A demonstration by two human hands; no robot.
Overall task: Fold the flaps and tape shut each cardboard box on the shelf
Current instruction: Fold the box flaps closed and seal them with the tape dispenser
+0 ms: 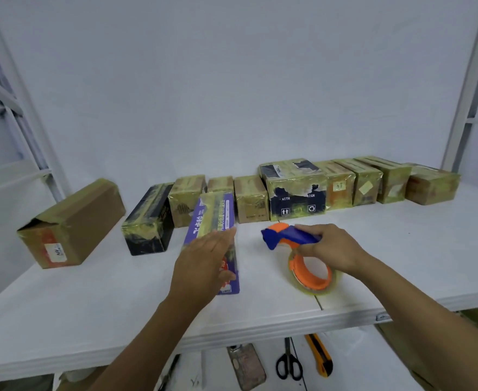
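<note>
Your left hand point(204, 258) lies open, fingers straight and together, over the long purple box point(215, 213). The box sits lengthwise near the front middle of the white shelf point(91, 300). Motion blur hides whether the palm actually presses it. Your right hand point(331, 246) clasps the blue handle of the tape dispenser point(285, 237), whose orange hub and clear roll rest on the shelf just right of the purple box, apart from it.

Well to the left a brown cardboard box point(77, 221) lies at an angle, tape along its top and a gap showing at its near end. Between it and the purple box stands a black box point(150, 221) wrapped in yellowish tape. A row of taped boxes lines the back, the tallest a navy printed box point(297, 198). On a lower level in front lie scissors point(288, 362), a yellow utility knife point(319, 356) and a phone point(246, 365).
</note>
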